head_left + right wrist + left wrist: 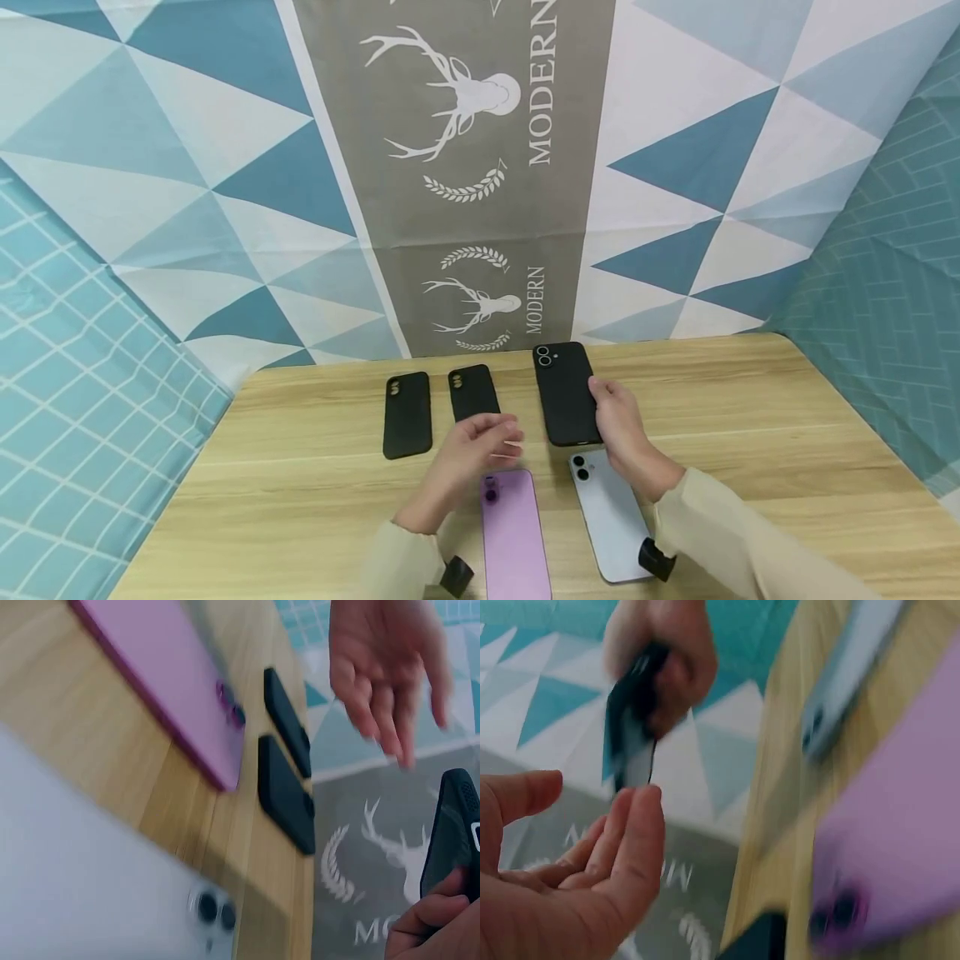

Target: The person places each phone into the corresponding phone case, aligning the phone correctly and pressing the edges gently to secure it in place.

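My right hand (621,423) grips a black phone case (564,398) by its right edge, holding it tilted up above the table, its two ringed camera holes at the top left. My left hand (474,454) hovers to the left of it, holding nothing, palm turned toward the case and fingers loosely bent. Below the left hand lies a purple phone (517,537), back up. A white phone (611,521) lies to its right, back up, partly under the right forearm. The left wrist view shows the fingers (634,847) of my left hand apart from the thumb.
Two more black phone cases lie toward the back of the wooden table (300,483): a left one (407,421) and a middle one (474,392), its lower end hidden by my left hand. A patterned cloth (480,208) hangs behind the table's back edge.
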`<control>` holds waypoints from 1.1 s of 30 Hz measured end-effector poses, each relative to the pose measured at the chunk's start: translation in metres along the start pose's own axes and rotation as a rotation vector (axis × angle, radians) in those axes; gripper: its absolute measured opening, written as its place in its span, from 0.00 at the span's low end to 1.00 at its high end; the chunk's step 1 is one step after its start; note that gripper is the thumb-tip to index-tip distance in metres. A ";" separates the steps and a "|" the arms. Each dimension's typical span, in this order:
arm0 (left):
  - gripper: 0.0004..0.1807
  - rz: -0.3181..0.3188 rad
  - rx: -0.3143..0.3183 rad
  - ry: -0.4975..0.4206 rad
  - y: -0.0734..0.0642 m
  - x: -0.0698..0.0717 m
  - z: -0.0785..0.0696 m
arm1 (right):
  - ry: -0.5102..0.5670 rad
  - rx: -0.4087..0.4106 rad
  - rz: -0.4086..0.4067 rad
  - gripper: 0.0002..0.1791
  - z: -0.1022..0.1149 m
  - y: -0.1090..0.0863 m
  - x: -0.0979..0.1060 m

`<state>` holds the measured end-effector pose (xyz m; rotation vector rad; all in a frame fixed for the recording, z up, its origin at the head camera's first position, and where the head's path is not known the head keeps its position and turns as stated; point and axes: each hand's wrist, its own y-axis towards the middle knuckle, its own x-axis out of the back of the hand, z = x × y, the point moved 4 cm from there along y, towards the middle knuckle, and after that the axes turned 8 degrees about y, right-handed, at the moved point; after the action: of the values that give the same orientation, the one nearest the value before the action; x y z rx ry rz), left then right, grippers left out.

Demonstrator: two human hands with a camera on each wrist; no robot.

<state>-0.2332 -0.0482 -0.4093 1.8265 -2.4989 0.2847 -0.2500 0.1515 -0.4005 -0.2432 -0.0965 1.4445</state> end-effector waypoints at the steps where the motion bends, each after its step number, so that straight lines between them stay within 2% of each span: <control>1: 0.23 -0.038 0.000 0.031 0.000 0.008 0.001 | -0.015 -0.008 0.001 0.29 0.000 0.002 0.004; 7: 0.19 -0.287 0.041 0.218 0.002 0.061 0.006 | -0.111 -0.011 -0.020 0.30 -0.001 0.018 0.030; 11: 0.19 -0.363 0.081 0.340 0.003 0.086 0.012 | -0.146 -0.012 -0.018 0.32 -0.002 0.029 0.048; 16: 0.21 -0.398 0.130 0.447 0.003 0.108 0.020 | -0.148 -0.029 -0.002 0.33 -0.006 0.040 0.064; 20: 0.23 -0.410 0.171 0.478 0.003 0.120 0.025 | -0.172 -0.031 -0.002 0.34 -0.008 0.047 0.076; 27: 0.24 -0.415 0.236 0.523 0.005 0.131 0.034 | -0.226 -0.030 -0.020 0.35 -0.015 0.059 0.095; 33: 0.27 -0.411 0.277 0.522 0.006 0.136 0.041 | -0.256 -0.014 -0.057 0.34 -0.021 0.070 0.109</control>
<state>-0.2781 -0.1813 -0.4316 1.9725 -1.7648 0.9760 -0.2998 0.2647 -0.4451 -0.0647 -0.3198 1.4135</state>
